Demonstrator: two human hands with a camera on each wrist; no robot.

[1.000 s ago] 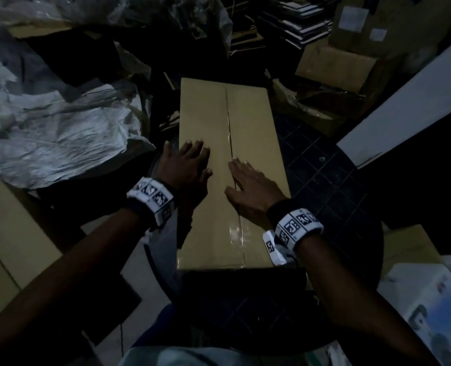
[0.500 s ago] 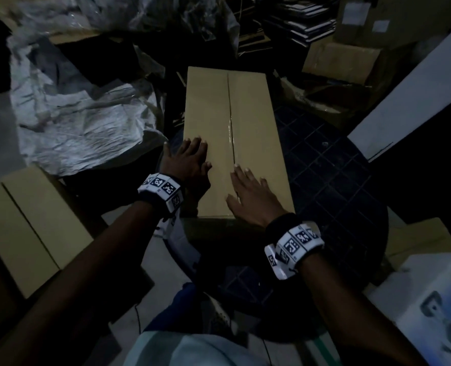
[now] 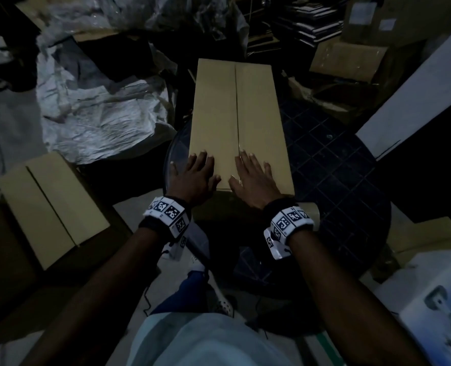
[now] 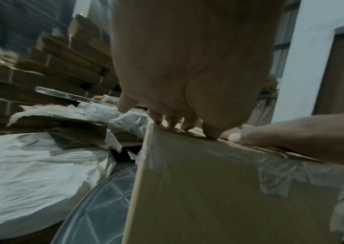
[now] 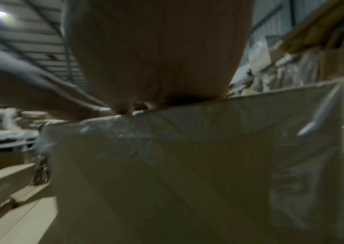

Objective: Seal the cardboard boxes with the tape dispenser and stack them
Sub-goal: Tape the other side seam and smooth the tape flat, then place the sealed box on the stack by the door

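Note:
A long tan cardboard box (image 3: 235, 114) lies lengthwise on a dark round table (image 3: 337, 167), its top flaps closed along a centre seam. My left hand (image 3: 200, 173) and right hand (image 3: 253, 178) press flat, side by side, on the near end of its top. In the left wrist view the fingertips (image 4: 173, 122) rest on the top edge, and wrinkled clear tape covers the box's near end face (image 4: 229, 198). The right wrist view shows the same taped face (image 5: 187, 165), blurred. A tan tape roll (image 3: 311, 211) sits on the table, partly hidden behind my right wrist.
A second closed cardboard box (image 3: 52, 207) lies low at the left. Crumpled grey-white sheeting (image 3: 100, 114) is heaped at the far left. More cartons (image 3: 348, 59) stand at the back right, beside a white wall panel (image 3: 417, 96). A white printed box (image 3: 435, 307) sits at the lower right.
Both flat hands have slid back along the box top from its middle to its near end. The head view has risen and pulled back, showing more floor and the box at the left.

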